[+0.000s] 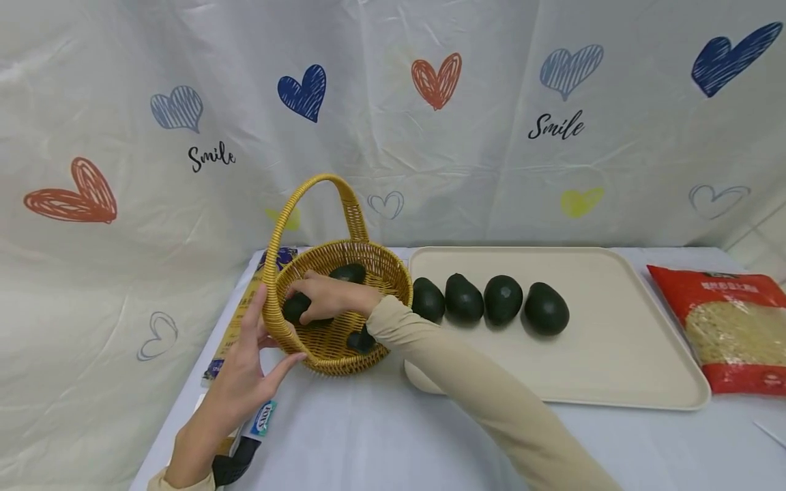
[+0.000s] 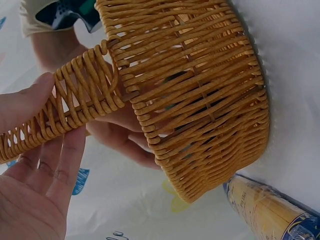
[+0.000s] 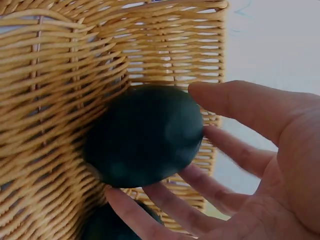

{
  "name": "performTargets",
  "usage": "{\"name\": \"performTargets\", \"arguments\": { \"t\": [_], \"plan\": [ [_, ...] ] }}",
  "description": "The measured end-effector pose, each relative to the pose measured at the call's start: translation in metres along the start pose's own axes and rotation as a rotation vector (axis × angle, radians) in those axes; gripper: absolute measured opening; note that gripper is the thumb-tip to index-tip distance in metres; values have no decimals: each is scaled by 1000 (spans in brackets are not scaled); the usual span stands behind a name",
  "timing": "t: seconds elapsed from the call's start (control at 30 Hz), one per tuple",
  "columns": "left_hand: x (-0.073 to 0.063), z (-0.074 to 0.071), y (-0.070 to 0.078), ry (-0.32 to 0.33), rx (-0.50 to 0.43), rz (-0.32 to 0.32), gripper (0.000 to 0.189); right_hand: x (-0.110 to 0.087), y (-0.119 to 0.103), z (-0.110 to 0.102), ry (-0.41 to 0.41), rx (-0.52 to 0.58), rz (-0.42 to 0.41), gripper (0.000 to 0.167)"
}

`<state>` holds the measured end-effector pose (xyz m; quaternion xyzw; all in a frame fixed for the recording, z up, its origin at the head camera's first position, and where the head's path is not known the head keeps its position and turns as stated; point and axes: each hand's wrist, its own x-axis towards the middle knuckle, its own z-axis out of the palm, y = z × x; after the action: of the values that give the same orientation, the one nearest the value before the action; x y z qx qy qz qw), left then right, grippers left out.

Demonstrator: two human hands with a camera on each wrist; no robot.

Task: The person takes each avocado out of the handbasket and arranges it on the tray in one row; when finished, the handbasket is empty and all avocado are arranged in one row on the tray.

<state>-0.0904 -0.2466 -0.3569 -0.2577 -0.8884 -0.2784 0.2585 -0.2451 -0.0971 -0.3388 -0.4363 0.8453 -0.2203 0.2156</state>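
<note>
The avocado (image 3: 145,137) sits inside the basket (image 1: 346,366), by its left side in the head view. The right hand (image 1: 329,296) holds it, thumb on one side and fingers spread along the other, a grip that seems to suit its rounded, smooth, dark skin. The left hand (image 1: 242,382) pinches the handle (image 1: 353,215) near its base between thumb and straight fingers, probably to steady the basket while the other hand is inside. Basket and handle are woven of glossy golden strands, with gaps between.

Two more avocados (image 1: 348,273) lie in the basket, one partly behind the right sleeve (image 1: 485,389). Just beside, four avocados (image 1: 503,300) stand in a row on a smooth cream tray (image 1: 632,348), whose raised rim likely keeps them from rolling off. Farther out are a shiny red bag (image 1: 739,327) and, left of the basket, a long yellow packet (image 1: 238,317).
</note>
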Motion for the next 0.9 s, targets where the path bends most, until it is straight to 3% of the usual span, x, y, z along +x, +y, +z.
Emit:
{"name": "performTargets", "arguments": {
  "t": [0.3, 0.53, 0.7, 0.9],
  "plan": [
    [-1, -1, 1, -5, -1, -7, 138, 14, -7, 3, -26, -77, 36, 49],
    [-1, 2, 2, -4, -6, -1, 137, 19, -6, 9, -81, -63, 37, 52],
    [-1, 3, 2, -5, -4, 11, 137, 5, -6, -2, -41, 18, 100, 48],
    [-2, 0, 1, 6, 3, -2, 135, -39, 2, -38, 98, -4, 22, 51]
  ]
}}
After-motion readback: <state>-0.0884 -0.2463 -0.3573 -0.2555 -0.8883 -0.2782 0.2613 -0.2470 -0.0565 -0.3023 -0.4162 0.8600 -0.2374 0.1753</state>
